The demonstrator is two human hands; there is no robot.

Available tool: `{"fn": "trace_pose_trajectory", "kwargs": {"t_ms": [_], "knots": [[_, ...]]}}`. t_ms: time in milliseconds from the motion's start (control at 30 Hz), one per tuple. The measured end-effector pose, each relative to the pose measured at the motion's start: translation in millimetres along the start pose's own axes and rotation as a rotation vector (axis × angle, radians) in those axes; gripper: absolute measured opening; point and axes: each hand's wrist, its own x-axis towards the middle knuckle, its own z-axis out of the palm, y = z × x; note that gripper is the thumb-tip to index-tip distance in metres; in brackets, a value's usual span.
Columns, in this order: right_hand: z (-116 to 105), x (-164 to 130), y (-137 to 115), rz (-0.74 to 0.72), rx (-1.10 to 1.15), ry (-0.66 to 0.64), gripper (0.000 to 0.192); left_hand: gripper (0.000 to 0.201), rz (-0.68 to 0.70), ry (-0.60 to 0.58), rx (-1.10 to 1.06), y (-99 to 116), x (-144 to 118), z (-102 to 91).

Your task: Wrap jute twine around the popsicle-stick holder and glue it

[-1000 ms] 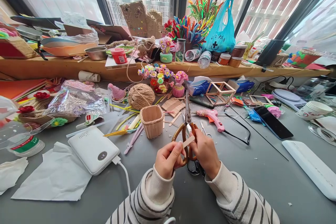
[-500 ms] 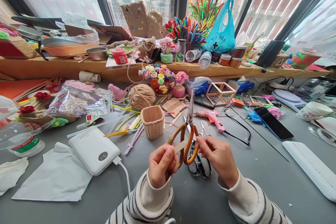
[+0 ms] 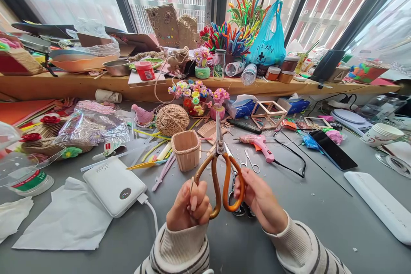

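A grey table (image 3: 321,218) carries a white power bank (image 3: 114,185) at near left, a twine ball (image 3: 172,120) farther off, and a small stick basket (image 3: 186,149) just left of the blades. The orange-handled scissors (image 3: 220,171) sit raised at near centre, long axis running near to far, tips pointing away, blades together. The right hand (image 3: 258,199) curls fingers around the right loop. The left hand (image 3: 189,205) touches the left loop and pinches a thin stick (image 3: 192,186) upright.

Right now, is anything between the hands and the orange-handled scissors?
No. The left hand and right hand both touch the scissors at the handle loops; the left also pinches a small stick.
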Motion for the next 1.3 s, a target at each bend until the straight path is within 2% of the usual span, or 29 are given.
{"fn": "trace_pose_trajectory", "kwargs": {"t_ms": [100,200,300,467,633,733,867,967,1067,1167,1300], "knots": [[-1.2,-1.9,-1.4,0.150,0.224,-0.168,0.030,0.042,-0.069,-0.088,-0.048,1.7,-2.0,-1.0],[-2.5,-4.0,-1.5,0.254,0.261,-0.248,0.038,0.037,-0.146,-0.109,-0.052,1.3,-6.1,-7.9],[-1.9,-6.7,-5.1,0.320,0.208,-0.215,0.043,0.028,-0.198,-0.060,-0.016,-0.9,-11.2,-14.9],[1.8,-10.1,-15.5,0.381,0.210,-0.191,0.048,0.025,-0.162,-0.051,0.022,-1.1,-17.6,-12.4],[-0.7,-13.5,-17.4,0.361,0.280,-0.158,0.046,0.025,-0.163,0.103,0.033,7.5,-18.9,-9.2],[-1.4,-18.7,-19.5,0.390,0.235,-0.171,0.046,0.025,-0.265,0.131,0.049,9.3,-21.9,-11.1],[0.4,-27.3,-24.6,0.508,0.163,-0.160,0.045,0.030,-0.432,0.125,0.091,6.4,-29.6,-13.0],[-3.7,-30.7,-26.8,0.570,0.113,-0.098,0.045,0.030,-0.477,0.190,0.111,11.5,-34.9,-17.5],[-14.2,-29.9,-27.6,0.581,0.021,-0.034,0.047,0.025,-0.522,0.265,0.133,25.3,-39.7,-25.7],[-22.3,-26.4,-28.2,0.566,-0.022,-0.051,0.049,0.027,-0.498,0.269,0.186,34.3,-42.5,-30.9],[-20.7,-20.3,-28.9,0.508,0.053,-0.083,0.049,0.028,-0.381,0.198,0.193,28.3,-33.7,-26.3]]}}
